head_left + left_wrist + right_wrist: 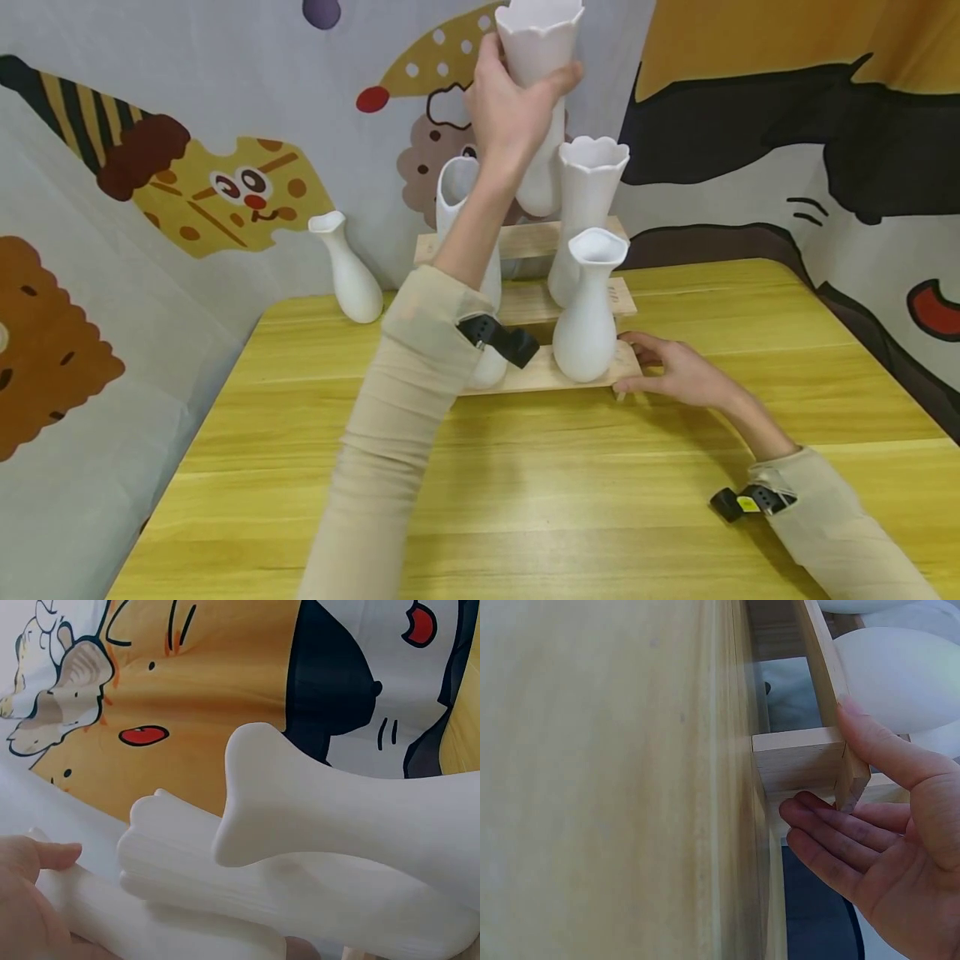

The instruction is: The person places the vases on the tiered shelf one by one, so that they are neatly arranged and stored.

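A tall white vase with a scalloped rim (542, 50) is gripped by my left hand (513, 112) near its top, at the back of the tiered wooden stand (528, 237). The thumb and fingers of my right hand (678, 372) hold the right end of the lowest step; in the right wrist view the thumb lies along the board (853, 769) with fingers beneath. A flared-neck vase (588, 329) stands on that step beside this hand. Behind it, another scalloped vase (588, 187) stands on the middle step. A slant-mouthed vase (456, 179) is partly hidden by my left forearm.
A slim white vase (351, 275) stands at the table's back left, near the cloth backdrop (240, 250). The yellow wood-grain table (525, 500) extends in front of the stand. A white vase base (491, 367) shows under my left sleeve on the lowest step.
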The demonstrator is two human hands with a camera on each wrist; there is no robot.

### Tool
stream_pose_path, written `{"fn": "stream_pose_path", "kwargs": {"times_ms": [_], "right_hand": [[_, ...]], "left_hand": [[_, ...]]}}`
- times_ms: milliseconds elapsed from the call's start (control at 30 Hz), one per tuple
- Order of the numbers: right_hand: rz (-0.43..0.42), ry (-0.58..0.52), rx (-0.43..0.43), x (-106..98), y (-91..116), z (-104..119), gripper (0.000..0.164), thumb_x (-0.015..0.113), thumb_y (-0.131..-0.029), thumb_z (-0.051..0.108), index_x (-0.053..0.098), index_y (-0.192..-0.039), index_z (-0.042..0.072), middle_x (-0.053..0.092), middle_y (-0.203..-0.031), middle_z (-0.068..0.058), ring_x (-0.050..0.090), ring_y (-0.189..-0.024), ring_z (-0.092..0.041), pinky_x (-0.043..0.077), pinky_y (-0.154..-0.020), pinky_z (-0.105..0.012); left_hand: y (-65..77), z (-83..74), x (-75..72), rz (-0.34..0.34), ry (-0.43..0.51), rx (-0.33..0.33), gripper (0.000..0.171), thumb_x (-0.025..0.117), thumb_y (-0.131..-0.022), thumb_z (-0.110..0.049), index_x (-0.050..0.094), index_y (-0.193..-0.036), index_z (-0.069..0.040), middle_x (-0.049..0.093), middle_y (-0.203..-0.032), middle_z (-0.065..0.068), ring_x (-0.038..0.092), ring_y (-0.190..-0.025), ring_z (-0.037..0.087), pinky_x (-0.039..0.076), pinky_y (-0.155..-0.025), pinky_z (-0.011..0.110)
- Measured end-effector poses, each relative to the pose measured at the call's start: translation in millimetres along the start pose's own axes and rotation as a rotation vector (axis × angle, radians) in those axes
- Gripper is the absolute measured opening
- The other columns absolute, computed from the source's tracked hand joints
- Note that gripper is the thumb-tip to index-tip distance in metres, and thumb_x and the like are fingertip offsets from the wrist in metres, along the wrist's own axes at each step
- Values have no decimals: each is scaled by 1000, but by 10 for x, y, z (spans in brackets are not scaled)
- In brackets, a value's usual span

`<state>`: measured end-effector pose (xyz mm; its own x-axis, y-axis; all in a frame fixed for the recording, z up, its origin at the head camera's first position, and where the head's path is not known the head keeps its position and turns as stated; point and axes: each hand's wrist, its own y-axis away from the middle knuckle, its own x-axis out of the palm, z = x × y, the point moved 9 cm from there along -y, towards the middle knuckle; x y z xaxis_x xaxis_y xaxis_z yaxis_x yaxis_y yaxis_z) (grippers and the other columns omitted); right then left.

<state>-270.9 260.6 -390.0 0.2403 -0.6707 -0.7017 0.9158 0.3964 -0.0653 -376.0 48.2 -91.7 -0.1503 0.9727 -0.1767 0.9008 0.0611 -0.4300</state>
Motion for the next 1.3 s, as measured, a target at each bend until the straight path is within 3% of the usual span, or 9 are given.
{"fn": "stream_pose_path", "kwargs": {"times_ms": [167, 567, 967, 1300], "right_hand": [[3, -8, -1, 7, -9, 8, 67, 80, -89, 28, 50, -142, 1, 68, -119, -11, 66, -107, -26, 51, -95, -54], [5, -15, -4, 26, -26, 24, 66, 80, -89, 29, 50, -142, 2, 69, -117, -10, 67, -106, -26, 50, -97, -55], [11, -1, 10, 37, -36, 7, 68, 80, -89, 31, 50, -142, 1, 68, -119, -11, 66, -107, -26, 50, -98, -54], [10, 4, 11, 43, -45, 18, 69, 80, -89, 31, 49, -142, 0, 68, -120, -12, 66, -108, -27, 50, -98, -54]], "left_hand": [[-15, 66, 43, -3, -54, -58, 73, 86, -82, -33, 48, -142, -19, 62, -128, -5, 60, -110, 8, 48, -88, 19], [-31, 158, 161, 9, -114, -130, 73, 86, -81, -36, 47, -141, -20, 61, -126, -6, 58, -110, 7, 48, -89, 20], [-44, 206, 204, 26, -193, -188, 72, 85, -80, -34, 47, -139, -21, 59, -121, -6, 58, -106, 8, 49, -87, 22], [-58, 277, 250, 22, -203, -228, 71, 85, -79, -30, 44, -136, -20, 59, -117, -4, 58, -105, 10, 48, -87, 22]]}}
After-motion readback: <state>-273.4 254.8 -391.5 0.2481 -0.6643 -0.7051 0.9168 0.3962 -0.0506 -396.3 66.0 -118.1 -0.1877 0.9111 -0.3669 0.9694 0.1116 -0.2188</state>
